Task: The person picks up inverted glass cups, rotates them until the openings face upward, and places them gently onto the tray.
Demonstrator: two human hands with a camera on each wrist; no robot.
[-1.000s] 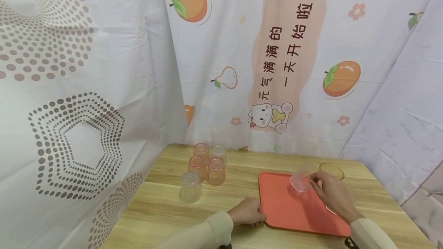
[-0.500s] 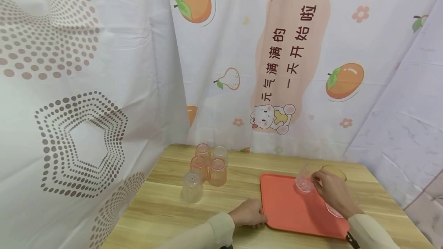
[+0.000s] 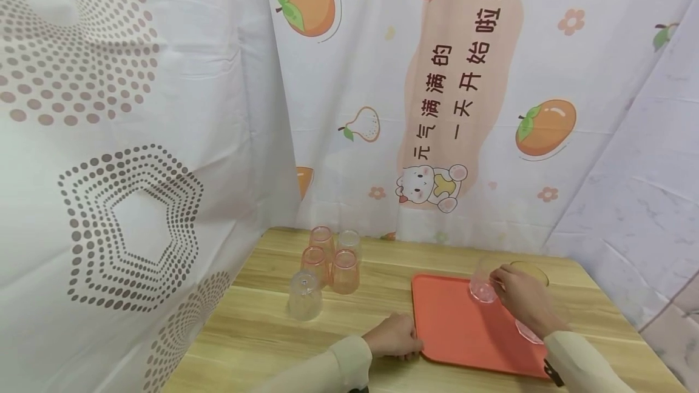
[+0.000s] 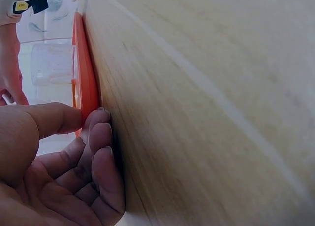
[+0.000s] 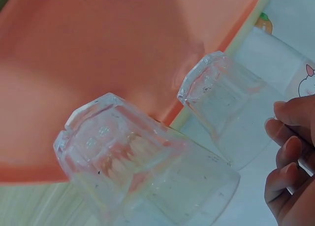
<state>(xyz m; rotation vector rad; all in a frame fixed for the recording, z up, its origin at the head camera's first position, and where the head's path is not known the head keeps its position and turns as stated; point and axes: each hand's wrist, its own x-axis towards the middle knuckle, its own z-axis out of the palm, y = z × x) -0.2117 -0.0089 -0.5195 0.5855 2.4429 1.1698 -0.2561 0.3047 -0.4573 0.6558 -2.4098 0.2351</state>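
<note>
Pinches the rim of a clear cup (image 3: 483, 287) with the bent fingers (image 5: 290, 152) and thumb of the right hand (image 3: 525, 301). Holds that cup roughly upright at the far edge of the red tray (image 3: 459, 323). Cannot tell about contact between base and tray.

Grips the tray's near left corner with the left hand (image 3: 394, 337). Reveals only in the left wrist view a thumb pressed to the edge and fingertips tucked low against the bench (image 3: 251, 344); also makes out there a yellow label on the black fitting (image 4: 38, 4) at the right sleeve (image 3: 581, 362), unreadable from the head.

Shows plainly in the right wrist view a second clear cup (image 5: 147, 162), apart from the pinched one, with its thick base over the tray; from the head, mostly hides it behind the right forearm. Just beyond the right hand, shows from the head an amber-rimmed glass (image 3: 537, 272).

Farther out, well left of the tray, places three pink cups (image 3: 344, 275) close together, with a rear clear cup (image 3: 349, 241) and a front clear cup (image 3: 305, 297). Backs the bench with printed cloth (image 3: 327, 156).
</note>
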